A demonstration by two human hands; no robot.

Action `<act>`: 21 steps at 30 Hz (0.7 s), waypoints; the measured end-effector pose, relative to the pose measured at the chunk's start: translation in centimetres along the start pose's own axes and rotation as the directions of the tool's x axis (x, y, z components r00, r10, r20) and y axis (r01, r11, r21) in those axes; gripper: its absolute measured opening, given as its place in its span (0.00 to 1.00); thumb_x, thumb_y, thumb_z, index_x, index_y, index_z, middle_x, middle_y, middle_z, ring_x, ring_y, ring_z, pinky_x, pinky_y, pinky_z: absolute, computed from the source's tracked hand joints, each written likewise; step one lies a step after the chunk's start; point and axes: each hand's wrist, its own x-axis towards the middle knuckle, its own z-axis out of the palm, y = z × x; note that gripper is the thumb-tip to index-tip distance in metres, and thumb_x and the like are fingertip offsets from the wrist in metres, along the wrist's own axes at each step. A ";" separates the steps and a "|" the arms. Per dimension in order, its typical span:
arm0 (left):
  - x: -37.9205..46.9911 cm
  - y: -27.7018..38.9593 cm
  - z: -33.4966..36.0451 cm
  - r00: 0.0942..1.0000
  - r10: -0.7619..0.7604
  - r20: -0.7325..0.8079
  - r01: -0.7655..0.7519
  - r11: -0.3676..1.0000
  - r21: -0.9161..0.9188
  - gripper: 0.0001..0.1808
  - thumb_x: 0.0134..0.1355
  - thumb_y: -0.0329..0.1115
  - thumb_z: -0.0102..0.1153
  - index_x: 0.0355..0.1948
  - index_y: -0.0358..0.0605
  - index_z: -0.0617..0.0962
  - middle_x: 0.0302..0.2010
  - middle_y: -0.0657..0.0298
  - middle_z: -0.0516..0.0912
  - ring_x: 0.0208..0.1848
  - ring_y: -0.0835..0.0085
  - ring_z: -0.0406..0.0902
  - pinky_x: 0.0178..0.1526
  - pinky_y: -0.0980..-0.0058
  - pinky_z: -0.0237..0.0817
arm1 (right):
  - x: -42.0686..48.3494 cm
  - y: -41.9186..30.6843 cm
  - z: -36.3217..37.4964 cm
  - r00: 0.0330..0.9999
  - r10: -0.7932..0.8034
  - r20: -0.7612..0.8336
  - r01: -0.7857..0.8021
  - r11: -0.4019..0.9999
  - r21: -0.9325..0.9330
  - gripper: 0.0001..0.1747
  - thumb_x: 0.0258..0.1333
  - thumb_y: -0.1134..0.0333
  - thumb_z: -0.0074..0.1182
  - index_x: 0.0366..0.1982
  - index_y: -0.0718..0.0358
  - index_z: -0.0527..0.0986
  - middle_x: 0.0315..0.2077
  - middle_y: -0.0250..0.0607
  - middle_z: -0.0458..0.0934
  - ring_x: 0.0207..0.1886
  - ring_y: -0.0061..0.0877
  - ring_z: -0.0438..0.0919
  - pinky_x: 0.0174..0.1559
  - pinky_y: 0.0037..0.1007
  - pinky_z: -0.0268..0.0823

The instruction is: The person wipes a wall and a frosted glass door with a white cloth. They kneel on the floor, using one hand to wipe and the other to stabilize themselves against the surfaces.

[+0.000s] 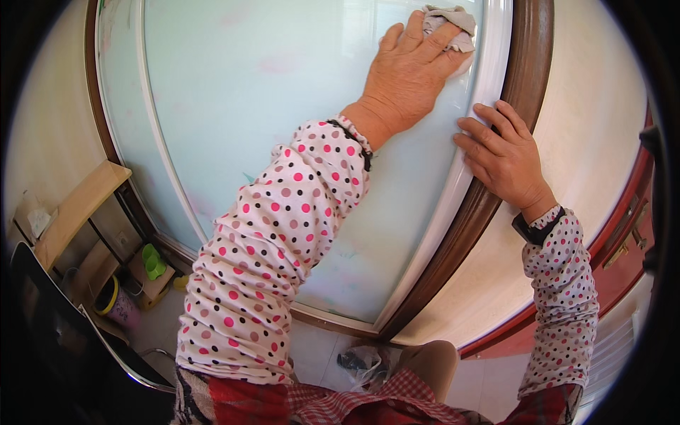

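My left hand presses a crumpled grey cloth flat against the frosted glass panel of a sliding door, near its upper right edge. Lower and to the right, my right hand holds no object; its fingertips rest on the white door frame, beside the brown wooden casing. Faint pink and green patterns show on the glass. Polka-dot sleeve covers are on both forearms, and a dark band is at the right wrist.
At the left stand a wooden shelf, a black chair with a metal rim, a patterned bin and green slippers. A plastic bag lies on the floor by my knee. A red door with a handle is at the right.
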 end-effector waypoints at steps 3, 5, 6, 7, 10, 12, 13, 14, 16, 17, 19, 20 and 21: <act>-2.0 -4.6 -2.1 0.999 -0.026 0.020 0.024 0.995 0.095 0.26 0.61 0.31 0.64 0.62 0.59 0.81 0.68 0.65 0.74 0.71 0.51 0.67 0.71 0.53 0.56 | 0.7 -0.5 -0.2 1.000 -0.002 -0.028 0.002 1.000 -0.011 0.16 0.51 0.67 0.65 0.45 0.56 0.84 0.55 0.31 0.81 0.65 0.36 0.74 0.74 0.48 0.60; -3.8 -7.9 -4.0 0.996 -0.087 0.021 0.084 0.991 0.106 0.25 0.64 0.31 0.60 0.63 0.52 0.79 0.69 0.56 0.73 0.71 0.46 0.67 0.72 0.50 0.56 | 1.1 -0.6 -0.2 1.000 -0.008 -0.027 0.008 1.000 -0.024 0.16 0.52 0.67 0.64 0.45 0.56 0.84 0.55 0.32 0.81 0.66 0.36 0.74 0.74 0.48 0.59; -5.1 -9.6 -4.8 0.989 -0.143 0.026 0.140 0.986 0.094 0.24 0.67 0.30 0.56 0.64 0.47 0.78 0.71 0.49 0.71 0.71 0.42 0.66 0.72 0.47 0.55 | 1.2 -0.6 -0.1 0.999 -0.017 -0.033 0.016 0.999 -0.040 0.16 0.53 0.67 0.64 0.45 0.56 0.84 0.55 0.32 0.81 0.66 0.36 0.74 0.74 0.48 0.59; -6.5 -11.5 -5.5 0.983 -0.186 0.004 0.184 0.976 0.113 0.25 0.66 0.30 0.56 0.65 0.47 0.77 0.71 0.48 0.70 0.71 0.41 0.66 0.73 0.46 0.54 | 1.2 -0.6 0.0 1.000 -0.018 -0.014 0.017 0.998 -0.053 0.16 0.54 0.67 0.64 0.46 0.56 0.84 0.55 0.32 0.82 0.66 0.37 0.73 0.74 0.49 0.58; -11.9 -18.7 -7.0 0.955 -0.278 -0.106 0.296 0.927 0.232 0.23 0.65 0.30 0.57 0.61 0.42 0.79 0.66 0.44 0.75 0.67 0.42 0.70 0.70 0.49 0.58 | 0.9 -0.2 0.7 0.996 0.012 0.088 -0.002 0.994 -0.111 0.18 0.54 0.67 0.63 0.48 0.57 0.84 0.57 0.35 0.82 0.68 0.41 0.72 0.74 0.51 0.57; -16.2 -25.0 -8.5 0.960 -0.243 -0.136 0.264 0.950 0.167 0.25 0.68 0.36 0.61 0.66 0.51 0.77 0.67 0.55 0.75 0.70 0.49 0.68 0.72 0.56 0.58 | 0.5 -0.1 1.0 0.991 0.030 0.129 -0.009 0.988 -0.157 0.19 0.55 0.66 0.63 0.50 0.57 0.85 0.58 0.37 0.81 0.69 0.42 0.72 0.75 0.52 0.55; -18.8 -27.7 -9.3 0.945 -0.299 -0.136 0.323 0.920 0.222 0.25 0.70 0.38 0.59 0.67 0.48 0.75 0.67 0.51 0.75 0.69 0.48 0.69 0.72 0.57 0.59 | 0.4 -0.1 1.2 0.996 -0.019 0.082 0.031 0.989 -0.147 0.19 0.55 0.66 0.62 0.50 0.57 0.85 0.58 0.37 0.81 0.69 0.42 0.71 0.75 0.52 0.55; -21.4 -30.2 -10.0 0.926 -0.352 -0.135 0.376 0.886 0.271 0.26 0.72 0.40 0.56 0.69 0.46 0.74 0.67 0.48 0.75 0.69 0.47 0.70 0.72 0.58 0.60 | 0.4 -0.1 1.2 0.995 -0.011 0.097 0.027 0.986 -0.164 0.19 0.56 0.66 0.62 0.51 0.57 0.85 0.58 0.38 0.81 0.70 0.42 0.71 0.75 0.52 0.54; -27.3 -33.8 -12.1 0.885 -0.448 -0.127 0.463 0.822 0.332 0.26 0.72 0.39 0.53 0.70 0.44 0.73 0.67 0.47 0.76 0.68 0.48 0.72 0.72 0.59 0.60 | 0.5 -0.2 1.4 0.990 -0.007 0.139 0.036 0.977 -0.209 0.20 0.57 0.66 0.61 0.52 0.56 0.85 0.59 0.39 0.81 0.71 0.43 0.70 0.76 0.52 0.52; -30.2 -35.0 -13.5 0.830 -0.545 -0.118 0.556 0.787 0.268 0.26 0.71 0.37 0.54 0.69 0.43 0.73 0.65 0.45 0.76 0.67 0.47 0.72 0.71 0.57 0.60 | 0.7 -0.2 1.5 0.991 -0.042 0.129 0.068 0.976 -0.206 0.20 0.57 0.66 0.61 0.52 0.57 0.85 0.59 0.40 0.81 0.71 0.43 0.70 0.76 0.52 0.52; -35.3 -36.2 -14.9 0.748 -0.652 -0.127 0.664 0.726 0.179 0.27 0.70 0.35 0.54 0.68 0.39 0.72 0.62 0.43 0.77 0.66 0.47 0.71 0.70 0.56 0.60 | 1.0 -0.3 1.8 0.991 -0.045 0.129 0.074 0.970 -0.229 0.19 0.58 0.66 0.61 0.52 0.57 0.85 0.59 0.41 0.81 0.71 0.44 0.70 0.76 0.53 0.53; -37.6 -36.0 -15.5 0.634 -0.764 -0.117 0.773 0.622 0.122 0.27 0.70 0.34 0.53 0.68 0.38 0.72 0.63 0.43 0.76 0.66 0.47 0.71 0.70 0.56 0.60 | 1.2 -0.4 2.0 0.991 -0.046 0.123 0.073 0.971 -0.226 0.19 0.58 0.66 0.61 0.51 0.58 0.85 0.59 0.41 0.81 0.71 0.44 0.70 0.76 0.53 0.53; -39.6 -35.4 -16.1 0.504 -0.857 -0.104 0.864 0.499 0.070 0.27 0.70 0.34 0.53 0.68 0.37 0.71 0.63 0.44 0.76 0.66 0.48 0.71 0.71 0.56 0.60 | 1.3 -0.3 2.2 0.993 -0.104 0.058 0.115 0.968 -0.222 0.19 0.58 0.66 0.61 0.51 0.58 0.85 0.59 0.42 0.81 0.70 0.44 0.70 0.76 0.53 0.53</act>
